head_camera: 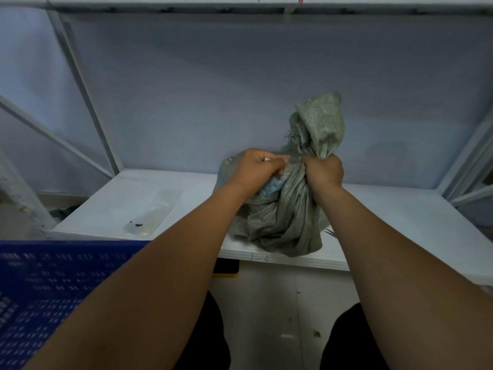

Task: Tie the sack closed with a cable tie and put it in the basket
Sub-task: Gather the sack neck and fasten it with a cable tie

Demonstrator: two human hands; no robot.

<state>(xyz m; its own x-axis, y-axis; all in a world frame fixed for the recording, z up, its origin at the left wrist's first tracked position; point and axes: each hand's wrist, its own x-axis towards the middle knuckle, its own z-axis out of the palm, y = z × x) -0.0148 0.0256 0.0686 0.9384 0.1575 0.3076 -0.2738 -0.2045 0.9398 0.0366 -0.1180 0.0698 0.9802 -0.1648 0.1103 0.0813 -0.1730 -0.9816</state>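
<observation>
A grey-green woven sack (282, 217) stands on the white shelf board (112, 198), its gathered top sticking up above my fists. My right hand (324, 170) is clenched around the bunched neck. My left hand (257, 166) grips the sack right beside it, with something pale showing between the fingers; I cannot tell whether it is a cable tie. Bluish contents show through a gap below my left hand. The blue perforated basket (45, 297) sits at the lower left, below the shelf edge.
A clear plastic bag (150, 214), holding what may be cable ties, lies on the shelf to the left of the sack. White metal rack posts (80, 86) and diagonal braces frame both sides. A small dark object (330, 232) pokes out at the sack's right base.
</observation>
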